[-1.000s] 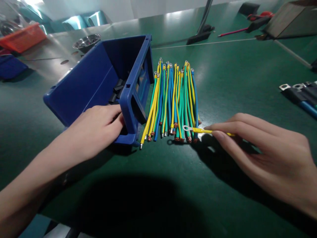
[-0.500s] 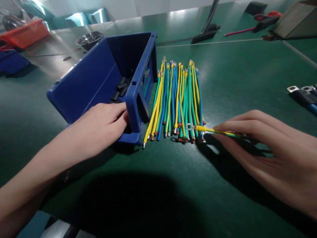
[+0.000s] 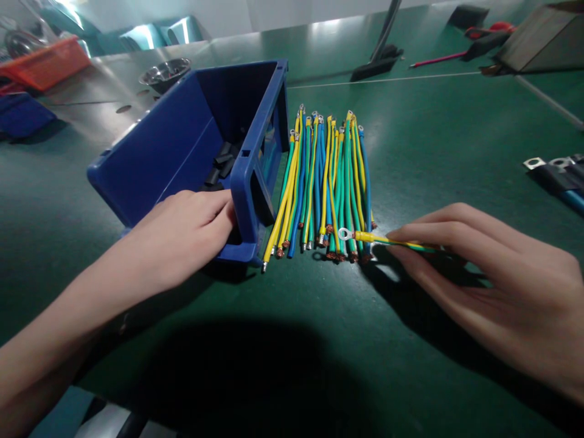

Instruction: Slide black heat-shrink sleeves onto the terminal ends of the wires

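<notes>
My right hand point(image 3: 488, 267) pinches a yellow-green wire point(image 3: 381, 240) between thumb and fingers. The wire's ring terminal points left, above the near ends of a row of wires. My left hand point(image 3: 196, 231) reaches over the low front of a blue plastic bin point(image 3: 159, 146); its fingertips are hidden inside, so what they touch cannot be seen. Short black sleeves point(image 3: 223, 158) lie in the bin beyond that hand. Beside the bin, yellow-green and blue wires point(image 3: 326, 182) lie side by side, ring terminals at the far end, several with bare copper at the near end.
Thick cable lugs point(image 3: 554, 170) lie at the right edge of the green table point(image 3: 433, 134). Farther back are a metal bowl point(image 3: 165, 73), an orange basket point(image 3: 45, 61), a black stand base point(image 3: 376, 64), a pink-handled tool point(image 3: 438, 59) and a grey box point(image 3: 542, 39).
My right hand has shifted slightly left with the wire in it. My left hand stays in the bin, almost unmoved.
</notes>
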Demonstrator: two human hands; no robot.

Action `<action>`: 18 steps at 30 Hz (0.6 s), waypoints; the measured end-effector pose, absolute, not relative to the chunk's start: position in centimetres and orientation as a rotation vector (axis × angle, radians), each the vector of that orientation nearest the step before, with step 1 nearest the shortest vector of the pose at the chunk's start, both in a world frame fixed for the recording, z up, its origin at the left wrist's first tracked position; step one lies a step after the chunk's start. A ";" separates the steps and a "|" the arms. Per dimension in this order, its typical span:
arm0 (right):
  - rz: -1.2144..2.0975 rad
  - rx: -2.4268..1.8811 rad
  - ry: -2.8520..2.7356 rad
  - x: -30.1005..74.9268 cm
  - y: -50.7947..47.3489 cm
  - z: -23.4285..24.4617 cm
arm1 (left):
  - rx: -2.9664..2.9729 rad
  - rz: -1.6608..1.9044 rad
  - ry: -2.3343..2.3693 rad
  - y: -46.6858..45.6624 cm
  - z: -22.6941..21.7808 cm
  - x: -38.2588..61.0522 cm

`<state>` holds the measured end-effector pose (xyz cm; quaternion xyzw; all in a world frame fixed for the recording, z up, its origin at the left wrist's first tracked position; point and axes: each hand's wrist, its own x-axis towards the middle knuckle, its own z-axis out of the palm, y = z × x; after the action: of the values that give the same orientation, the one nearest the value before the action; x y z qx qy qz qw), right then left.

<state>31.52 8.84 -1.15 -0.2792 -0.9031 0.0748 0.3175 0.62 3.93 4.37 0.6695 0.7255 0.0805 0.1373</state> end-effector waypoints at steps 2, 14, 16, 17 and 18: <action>0.192 -0.738 -2.378 31.5 8.8 -1.1 | 1.943 0.149 2.067 4.0 4.3 0.5; 0.182 -0.735 -2.387 31.4 8.9 -1.3 | 1.945 0.150 2.143 4.0 4.2 0.6; 0.181 -0.736 -2.391 31.5 8.8 -1.4 | 1.948 0.174 2.173 4.0 4.0 0.6; 0.180 -0.736 -2.394 31.5 8.8 -1.4 | 1.963 0.173 2.196 4.0 4.0 0.7; 0.178 -0.734 -2.397 31.4 8.8 -1.4 | 1.978 0.165 2.228 4.0 3.9 0.8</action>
<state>31.43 8.82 -1.38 -0.2779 -0.9070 0.0674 0.3091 0.77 3.99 3.92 0.6607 0.7444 0.0552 0.0786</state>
